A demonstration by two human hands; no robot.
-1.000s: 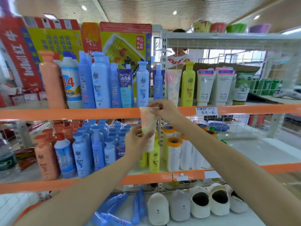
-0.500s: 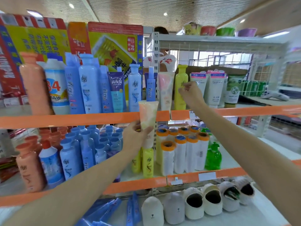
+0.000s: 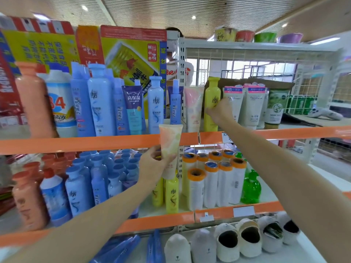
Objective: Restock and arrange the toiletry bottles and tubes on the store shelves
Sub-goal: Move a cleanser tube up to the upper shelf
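My left hand [image 3: 152, 164] holds a pale peach-and-green tube [image 3: 170, 145] upright, cap down, in front of the orange edge of the upper shelf [image 3: 95, 143]. My right hand [image 3: 220, 111] reaches onto that shelf and grips the yellow bottle [image 3: 211, 95], which stands between a pink-and-white tube [image 3: 193, 107] and white facial tubes [image 3: 252, 105]. Blue bottles and tubes [image 3: 100, 99] fill the upper shelf's left part.
The middle shelf carries several blue bottles [image 3: 95, 177], peach bottles [image 3: 26, 198], small yellow bottles [image 3: 171, 194], white rolls with orange caps [image 3: 210, 183] and a green pump bottle [image 3: 250, 186]. Slippers [image 3: 228, 242] lie on the bottom shelf. A person [image 3: 178, 71] stands behind the shelving.
My right hand let go of the tube's top, rose to the upper shelf and closed on the yellow bottle. My left hand kept the tube, and the view shifted slightly right.
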